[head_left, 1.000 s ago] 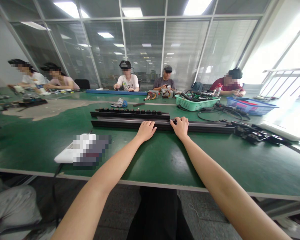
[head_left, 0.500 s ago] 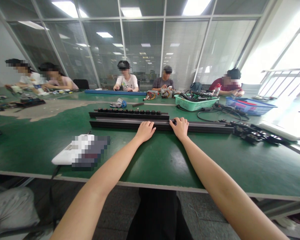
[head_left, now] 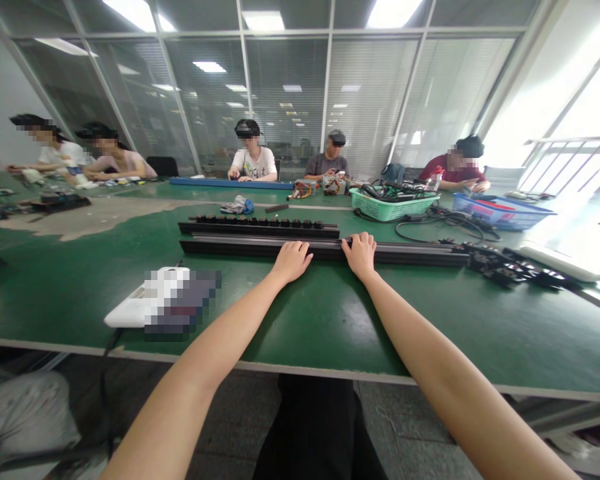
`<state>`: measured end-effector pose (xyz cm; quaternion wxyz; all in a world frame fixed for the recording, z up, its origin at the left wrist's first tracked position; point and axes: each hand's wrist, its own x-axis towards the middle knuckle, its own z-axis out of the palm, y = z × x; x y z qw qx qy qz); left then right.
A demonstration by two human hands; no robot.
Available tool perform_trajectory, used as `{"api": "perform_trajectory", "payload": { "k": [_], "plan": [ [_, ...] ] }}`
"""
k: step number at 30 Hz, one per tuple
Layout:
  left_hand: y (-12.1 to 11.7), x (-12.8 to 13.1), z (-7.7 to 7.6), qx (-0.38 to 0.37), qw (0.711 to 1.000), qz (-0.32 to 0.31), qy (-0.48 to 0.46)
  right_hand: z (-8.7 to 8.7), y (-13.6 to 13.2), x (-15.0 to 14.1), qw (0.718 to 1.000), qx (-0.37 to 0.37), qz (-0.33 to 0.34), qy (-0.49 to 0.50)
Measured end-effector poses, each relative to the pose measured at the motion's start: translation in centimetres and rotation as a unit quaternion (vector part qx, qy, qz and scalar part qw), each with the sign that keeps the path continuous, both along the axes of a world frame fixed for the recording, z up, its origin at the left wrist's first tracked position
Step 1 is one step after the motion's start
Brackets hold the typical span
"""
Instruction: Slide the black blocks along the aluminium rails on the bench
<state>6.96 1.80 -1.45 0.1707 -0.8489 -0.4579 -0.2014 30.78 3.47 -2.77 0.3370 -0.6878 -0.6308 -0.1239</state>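
Observation:
A long black rail (head_left: 230, 247) with a pale metal strip along its top lies across the green table. My left hand (head_left: 293, 260) is closed over its near edge, fingers on top. To the right, my right hand (head_left: 362, 255) is closed on a small black part (head_left: 347, 240) at the top of the rail; fingers mostly hide this part. Right behind lies a shorter black rail (head_left: 260, 230) with a row of several small black parts (head_left: 280, 223) on it. More black parts (head_left: 505, 267) are heaped by the long rail's right end.
A green basket (head_left: 395, 208) of cables and a blue basket (head_left: 500, 212) stand at back right. A blue-grey glove (head_left: 238, 205) lies behind the rails. Near the front left edge sits a white device (head_left: 125, 310), partly blurred. Several people work across the table (head_left: 340, 333).
My right hand has shifted slightly at the rail, and less of the small black part shows now. My left hand has stayed in place.

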Motion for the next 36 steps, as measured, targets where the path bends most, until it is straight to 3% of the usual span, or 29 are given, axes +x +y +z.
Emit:
{"api": "perform_trajectory", "payload": {
  "k": [28,36],
  "plan": [
    [0.1,0.08,-0.05,-0.005,1.0,0.003,-0.002,-0.3,0.06,0.82,0.997,0.028,-0.039,0.057],
    [0.15,0.03,-0.08,-0.005,1.0,0.001,-0.001,-0.17,0.16,0.95,0.997,0.004,-0.047,0.056]
  ]
}}
